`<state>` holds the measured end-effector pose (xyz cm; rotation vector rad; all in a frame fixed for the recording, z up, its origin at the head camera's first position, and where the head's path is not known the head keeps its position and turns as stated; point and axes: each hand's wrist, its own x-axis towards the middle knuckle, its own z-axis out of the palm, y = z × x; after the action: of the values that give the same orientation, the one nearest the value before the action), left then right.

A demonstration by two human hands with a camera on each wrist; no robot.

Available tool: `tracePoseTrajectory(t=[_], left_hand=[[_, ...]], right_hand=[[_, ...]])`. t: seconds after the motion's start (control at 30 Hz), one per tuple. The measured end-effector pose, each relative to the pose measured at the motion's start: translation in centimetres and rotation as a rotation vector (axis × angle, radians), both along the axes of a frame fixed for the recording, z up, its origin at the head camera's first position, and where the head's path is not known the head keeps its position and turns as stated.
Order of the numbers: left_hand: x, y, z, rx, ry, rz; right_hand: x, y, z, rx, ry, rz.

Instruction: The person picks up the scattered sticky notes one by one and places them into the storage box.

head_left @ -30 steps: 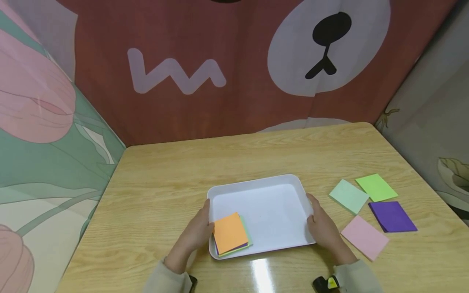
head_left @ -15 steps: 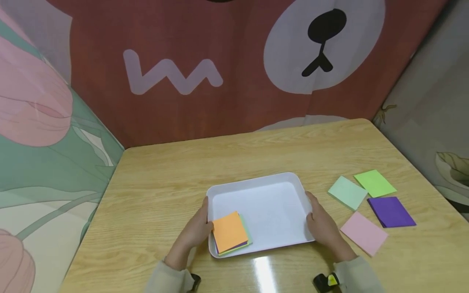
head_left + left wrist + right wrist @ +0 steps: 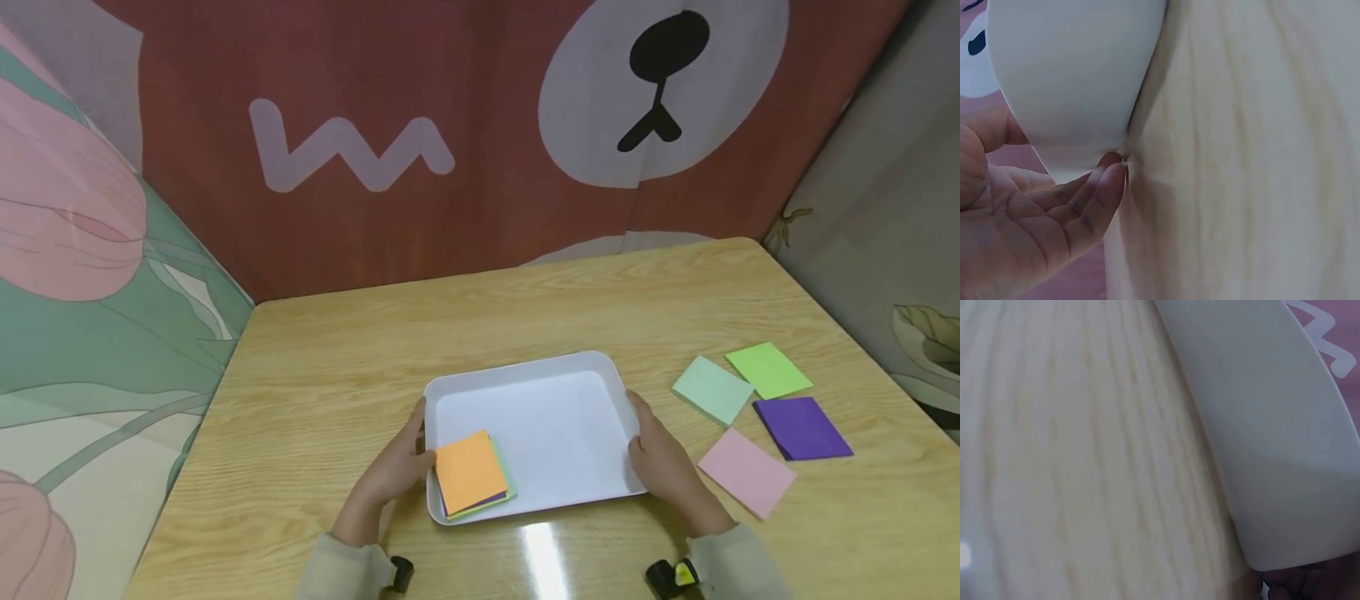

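Observation:
A white rectangular tray (image 3: 555, 433) rests on the wooden table. My left hand (image 3: 393, 467) holds its left side; in the left wrist view the thumb lies over the rim and the fingertips (image 3: 1113, 175) touch the lower edge of the outer wall. At the opposite side my right hand (image 3: 663, 467) grips the wall, thumb inside the rim; most of its fingers are hidden in the right wrist view. In the tray's near left corner lies a small stack of sticky notes, an orange pad (image 3: 471, 473) on top, with purple and green edges showing beneath.
Right of the tray lie a mint sticky note pad (image 3: 712, 389), a lime green pad (image 3: 768, 370), a purple pad (image 3: 804, 428) and a pink pad (image 3: 747, 473). Printed curtains (image 3: 360, 233) hang behind the table (image 3: 322, 358) and along its sides.
The head view has shifted slightly, so everything sits a little higher in it. Both hands keep to the tray's sides, and the tray and pads show no clear movement on the table.

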<state>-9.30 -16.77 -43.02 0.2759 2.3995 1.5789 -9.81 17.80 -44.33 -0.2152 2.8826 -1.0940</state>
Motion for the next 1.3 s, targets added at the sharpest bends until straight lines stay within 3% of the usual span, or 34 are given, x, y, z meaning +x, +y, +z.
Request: tracePoseTrajectory(t=[0.3,0.6,0.83,1.13,1.3], left_hand=[[-0.1,-0.1,-0.2,0.011,-0.038,0.035],[-0.1,-0.1,0.0,-0.007,-0.055,0.055],[-0.3,-0.1,-0.1,-0.014,-0.051,0.063],[-0.2,0.0,-0.2,0.006,-0.048,0.060],[-0.2,0.0,-0.3,0.011,-0.049,0.055]], right_hand=[[0.5,0.6,0.0,-0.101,-0.019,0.038],[1.0,2.0,0.1,-0.154,-0.126,0.076],[1.4,3.4,1.2,-0.175,-0.069,0.033],[1.9,7.3,1.3,-0.016,0.090,-0.089],[2.5,9.7,0.8,0.073,0.054,-0.109]])
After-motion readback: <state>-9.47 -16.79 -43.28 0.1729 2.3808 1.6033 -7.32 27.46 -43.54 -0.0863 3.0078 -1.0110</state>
